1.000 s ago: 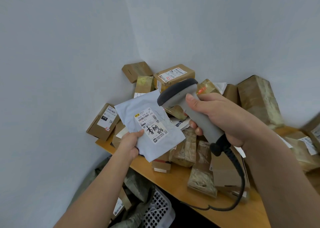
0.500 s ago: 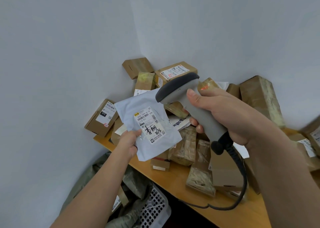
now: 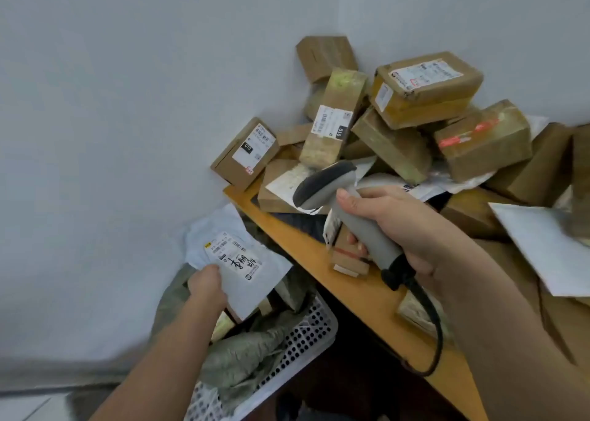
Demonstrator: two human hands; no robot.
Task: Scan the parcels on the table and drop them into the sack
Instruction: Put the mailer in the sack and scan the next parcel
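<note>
The left hand [image 3: 204,285] pinches the white mailer [image 3: 238,262] over the sack [image 3: 242,353], off the bench's [image 3: 360,296] left edge; let go crooked, it may slide outside. The right hand [image 3: 399,226] grips the scanner [image 3: 351,211].

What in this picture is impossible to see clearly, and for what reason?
- Sack mouth, head view: the white mailer in the left hand covers it.
- Label print on the mailer: too small and blurred to read.
- Scanner trigger: the right hand wraps the handle.
- Parcels at the right edge: cut off by the frame.
- Basket contents: the sack fills it.
</note>
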